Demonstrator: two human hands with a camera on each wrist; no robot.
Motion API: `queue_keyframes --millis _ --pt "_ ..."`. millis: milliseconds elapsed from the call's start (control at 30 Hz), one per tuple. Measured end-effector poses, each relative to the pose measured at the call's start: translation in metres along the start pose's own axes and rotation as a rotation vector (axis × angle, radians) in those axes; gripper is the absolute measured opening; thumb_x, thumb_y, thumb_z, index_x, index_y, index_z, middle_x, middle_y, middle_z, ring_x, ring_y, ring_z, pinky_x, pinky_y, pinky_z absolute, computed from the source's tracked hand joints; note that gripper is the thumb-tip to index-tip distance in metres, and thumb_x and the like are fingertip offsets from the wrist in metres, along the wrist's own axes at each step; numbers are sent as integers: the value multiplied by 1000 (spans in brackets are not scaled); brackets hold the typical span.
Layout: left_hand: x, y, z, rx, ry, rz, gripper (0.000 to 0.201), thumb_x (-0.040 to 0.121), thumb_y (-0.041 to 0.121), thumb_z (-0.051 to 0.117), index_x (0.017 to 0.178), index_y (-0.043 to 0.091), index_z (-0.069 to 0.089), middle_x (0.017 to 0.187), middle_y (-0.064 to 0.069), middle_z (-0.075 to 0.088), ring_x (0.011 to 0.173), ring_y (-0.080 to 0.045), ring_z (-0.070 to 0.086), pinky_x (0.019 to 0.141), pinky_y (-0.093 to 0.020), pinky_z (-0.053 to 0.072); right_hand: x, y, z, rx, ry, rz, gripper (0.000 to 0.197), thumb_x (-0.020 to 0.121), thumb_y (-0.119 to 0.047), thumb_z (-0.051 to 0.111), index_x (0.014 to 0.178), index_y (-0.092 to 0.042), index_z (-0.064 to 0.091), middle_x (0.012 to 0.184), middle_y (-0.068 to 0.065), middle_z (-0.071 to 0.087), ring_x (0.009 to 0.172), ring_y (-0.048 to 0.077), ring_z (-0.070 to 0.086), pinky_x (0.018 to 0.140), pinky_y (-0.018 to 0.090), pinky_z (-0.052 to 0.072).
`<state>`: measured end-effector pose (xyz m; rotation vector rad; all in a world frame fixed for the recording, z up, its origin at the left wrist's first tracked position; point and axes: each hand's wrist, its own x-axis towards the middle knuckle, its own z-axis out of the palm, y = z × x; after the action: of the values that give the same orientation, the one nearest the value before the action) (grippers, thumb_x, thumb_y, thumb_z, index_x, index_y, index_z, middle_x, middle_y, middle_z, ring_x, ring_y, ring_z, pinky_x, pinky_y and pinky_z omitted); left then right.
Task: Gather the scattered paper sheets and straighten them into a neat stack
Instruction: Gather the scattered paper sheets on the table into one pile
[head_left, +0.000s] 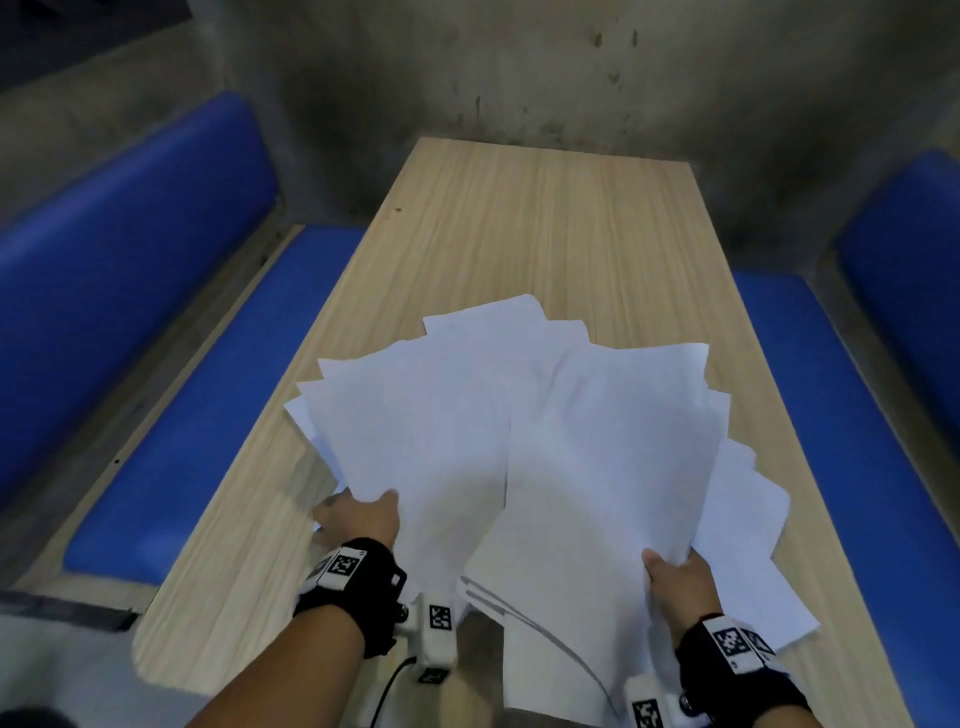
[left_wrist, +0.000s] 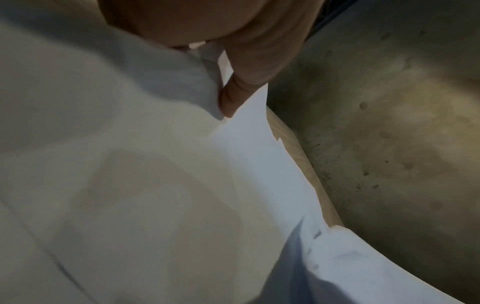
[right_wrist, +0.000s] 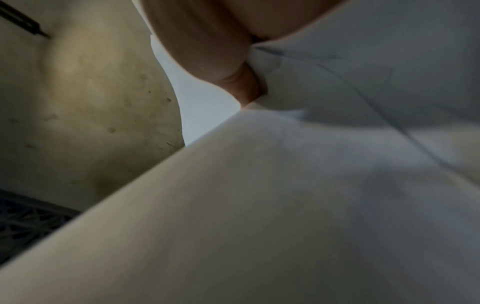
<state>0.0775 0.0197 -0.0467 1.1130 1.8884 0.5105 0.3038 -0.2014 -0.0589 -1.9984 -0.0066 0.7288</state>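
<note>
Several white paper sheets (head_left: 519, 447) fan out unevenly over the near half of a light wooden table (head_left: 519, 218). My left hand (head_left: 358, 517) grips the fan's near left edge, thumb on top and fingers hidden beneath. My right hand (head_left: 675, 577) grips the near right part of the sheets the same way. In the left wrist view a finger (left_wrist: 233, 96) presses against the paper sheets (left_wrist: 145, 185), which fill most of the picture. In the right wrist view my thumb (right_wrist: 233, 78) pinches the paper sheets (right_wrist: 311, 185).
Blue padded benches (head_left: 156, 364) run along both sides of the table, the right one (head_left: 852, 415) partly behind the sheets. A stained concrete wall (head_left: 519, 78) stands beyond the table's far end. A thin cable (head_left: 545, 639) crosses the near sheets.
</note>
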Motion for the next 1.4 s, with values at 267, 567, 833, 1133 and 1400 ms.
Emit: queue_keyframes --millis 267,567,833,1133,1400 --pt "13 -1 -8 -199 -119 160 50 84 3 59 132 -2 51 126 -15 61 116 -34 59 101 -39 45 -2 4 19 -156 -41 31 37 89 -1 48 124 6 53 98 15 57 88 29 54 80 30 41" --pt "23 53 -85 -326 -18 446 34 88 0 56 121 -2 59 111 -13 65 102 -27 63 88 -33 46 -13 -5 17 -176 -60 22 39 90 1 46 129 5 49 103 15 56 89 26 50 83 30 38" --pt "41 72 -123 -424 -366 465 31 83 -3 64 110 12 65 104 -2 71 85 -17 71 86 -41 55 -22 -13 11 -102 -97 26 36 89 1 47 124 7 53 100 17 60 85 28 56 78 30 42" --pt "-19 21 -51 -209 -855 457 84 65 27 80 140 24 42 134 -2 62 122 -21 61 104 -47 46 -46 -44 14 103 -274 -33 30 92 -37 50 96 -8 56 87 10 59 65 17 52 54 25 40" --pt "-35 25 -36 -186 -1023 263 62 81 3 68 132 29 45 125 -4 68 114 -26 66 97 -45 51 -51 -44 10 -5 -395 -47 36 96 -26 43 68 -4 51 56 11 46 47 17 42 55 27 34"
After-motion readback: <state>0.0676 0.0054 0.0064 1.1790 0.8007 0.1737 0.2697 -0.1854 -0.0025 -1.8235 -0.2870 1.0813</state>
